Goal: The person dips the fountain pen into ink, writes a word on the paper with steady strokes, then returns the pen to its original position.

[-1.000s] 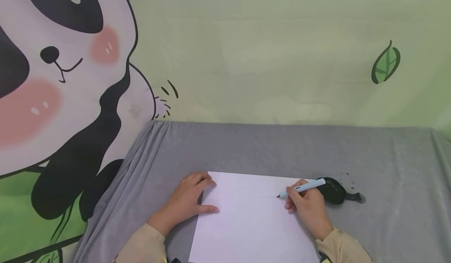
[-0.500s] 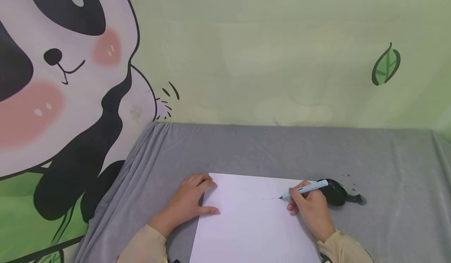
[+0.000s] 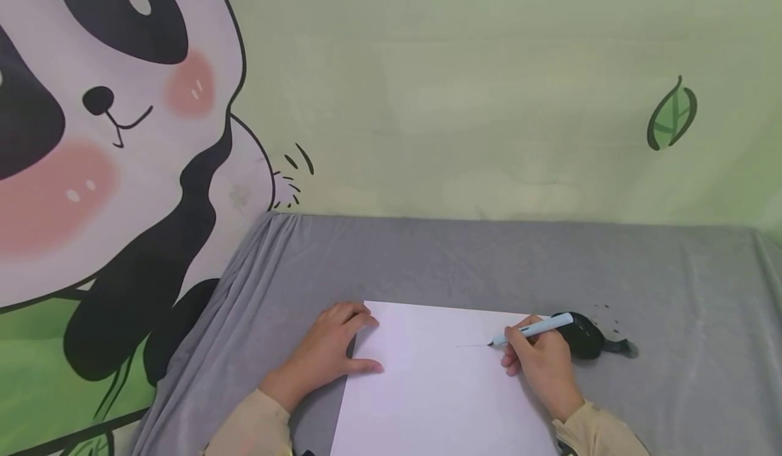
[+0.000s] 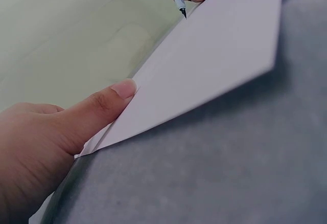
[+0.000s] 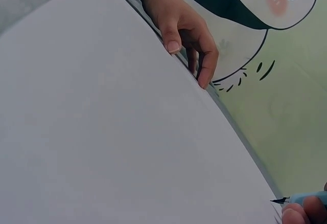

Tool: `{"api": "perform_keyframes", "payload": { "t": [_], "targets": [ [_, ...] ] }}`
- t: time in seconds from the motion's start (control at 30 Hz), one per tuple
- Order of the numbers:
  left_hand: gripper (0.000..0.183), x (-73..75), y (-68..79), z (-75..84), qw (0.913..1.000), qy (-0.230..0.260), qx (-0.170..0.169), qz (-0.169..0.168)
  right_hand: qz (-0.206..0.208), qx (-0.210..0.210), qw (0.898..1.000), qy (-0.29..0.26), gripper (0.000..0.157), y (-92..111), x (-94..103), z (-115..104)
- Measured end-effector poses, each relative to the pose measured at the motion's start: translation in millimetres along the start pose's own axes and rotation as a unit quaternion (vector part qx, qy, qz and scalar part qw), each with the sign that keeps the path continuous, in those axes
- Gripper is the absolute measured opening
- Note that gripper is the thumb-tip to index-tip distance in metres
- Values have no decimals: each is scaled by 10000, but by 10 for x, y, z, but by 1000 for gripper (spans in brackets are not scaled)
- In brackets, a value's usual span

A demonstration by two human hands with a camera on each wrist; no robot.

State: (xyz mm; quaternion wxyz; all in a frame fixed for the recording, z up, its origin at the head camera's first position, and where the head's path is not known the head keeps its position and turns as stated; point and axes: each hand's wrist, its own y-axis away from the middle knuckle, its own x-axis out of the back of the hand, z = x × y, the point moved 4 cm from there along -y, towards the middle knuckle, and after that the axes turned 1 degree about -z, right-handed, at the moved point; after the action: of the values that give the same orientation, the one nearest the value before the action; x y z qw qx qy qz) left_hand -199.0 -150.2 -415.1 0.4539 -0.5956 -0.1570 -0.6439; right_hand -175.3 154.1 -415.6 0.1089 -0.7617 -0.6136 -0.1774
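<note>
A white sheet of paper (image 3: 421, 395) lies on the grey cloth. My left hand (image 3: 328, 342) rests at its upper left edge, thumb and fingers spread and touching the paper. The left wrist view shows that thumb (image 4: 104, 106) lying on the sheet. Between the thumb and fingers of my right hand (image 3: 546, 363) I hold a light-blue fountain pen (image 3: 540, 327), tilted, its dark nib at the paper. A thin line (image 3: 472, 345) runs left from the nib. In the right wrist view only the pen's front end (image 5: 301, 198) and some fingertips show.
A glossy dark oval thing with a narrow tail (image 3: 583, 337) lies beyond my right hand, partly hidden by it; its kind is unclear. Small dark specks dot the grey cloth (image 3: 690, 347) near it. Behind stands a green wall (image 3: 464, 103) with a panda picture (image 3: 201, 171).
The pen nib has moved slightly right over the paper, and the thin line is a little longer. My left hand stays at the paper's edge. The head view has shifted slightly.
</note>
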Motion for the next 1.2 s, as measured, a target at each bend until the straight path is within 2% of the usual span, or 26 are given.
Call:
{"api": "perform_keyframes", "payload": {
  "t": [0.67, 0.97, 1.2],
  "targets": [
    [56, -12, 3, -10, 10000, 32, 26, 2, 61, -18, 10000, 40, 14, 0, 18, 2],
    [58, 1, 7, -10, 9998, 107, 144, -132, 11, 20, 9999, -132, 14, -16, 26, 6],
    [57, 10, 6, -2, 9996, 138, 169, -180, -198, 232, 9986, -430, 13, -22, -21, 0]
  ]
}}
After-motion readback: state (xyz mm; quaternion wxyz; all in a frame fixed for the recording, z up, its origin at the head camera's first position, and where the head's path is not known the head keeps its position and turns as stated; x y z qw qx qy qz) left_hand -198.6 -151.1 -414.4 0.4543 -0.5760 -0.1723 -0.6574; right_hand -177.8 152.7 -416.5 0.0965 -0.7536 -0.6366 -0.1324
